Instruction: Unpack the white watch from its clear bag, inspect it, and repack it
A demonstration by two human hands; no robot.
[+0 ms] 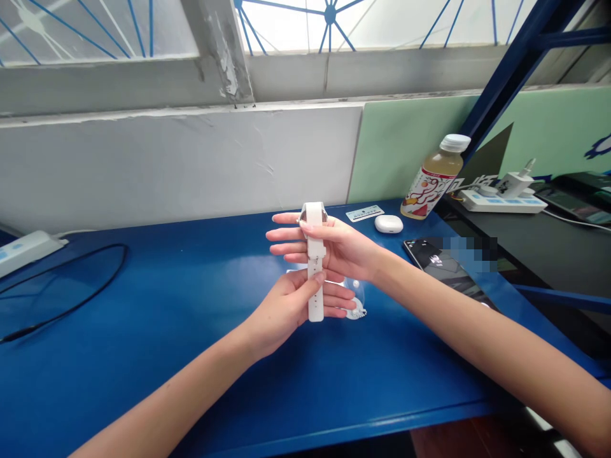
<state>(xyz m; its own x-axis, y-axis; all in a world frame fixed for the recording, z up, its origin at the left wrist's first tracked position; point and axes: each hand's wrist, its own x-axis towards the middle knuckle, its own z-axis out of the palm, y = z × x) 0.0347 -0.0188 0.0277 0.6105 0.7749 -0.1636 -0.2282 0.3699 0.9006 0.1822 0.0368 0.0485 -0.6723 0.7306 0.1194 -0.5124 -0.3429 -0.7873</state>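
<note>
A white-strapped wristwatch (314, 230) is held upright above the blue table, its strap side towards me and its case mostly hidden behind the strap. My right hand (334, 245) grips the upper part, thumb across the strap just below the case, fingers stretched out behind to the left. Lower down, my left hand (298, 296) pinches the holed strap end under its thumb, its fingers reaching behind to the right. Partly covered by my hands, a small clear and white item (356, 308) with a beaded edge lies on the table; its kind I cannot make out.
On the blue table (191, 381) are a white earbud case (388, 224), a printed card (365, 213), a drink bottle (435, 178) and a phone (446, 270). A power strip (29, 251) and black cable (125, 254) lie left. Another power strip (503, 201) stands right.
</note>
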